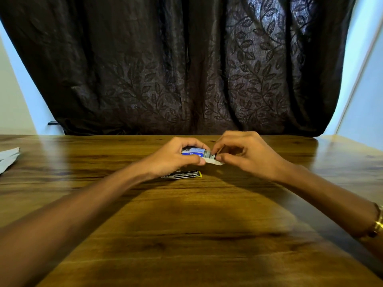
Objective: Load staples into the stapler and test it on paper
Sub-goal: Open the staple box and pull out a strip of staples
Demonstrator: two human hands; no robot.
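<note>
My left hand [176, 157] grips a small blue and white staple box [193, 152] just above the wooden table [186, 214]. The box's white inner tray [213, 161] is slid out to the right, with grey staple strips [209, 155] showing in it. My right hand [244, 154] pinches the staples at the tray's open end with thumb and forefinger. The stapler [182, 175], metal with a yellow tip, lies on the table right under my left wrist, partly hidden by it.
White paper sheets [8, 158] lie at the table's far left edge. A dark leaf-patterned curtain [186, 69] hangs behind the table's far edge. A gold bangle [378, 222] sits on my right wrist.
</note>
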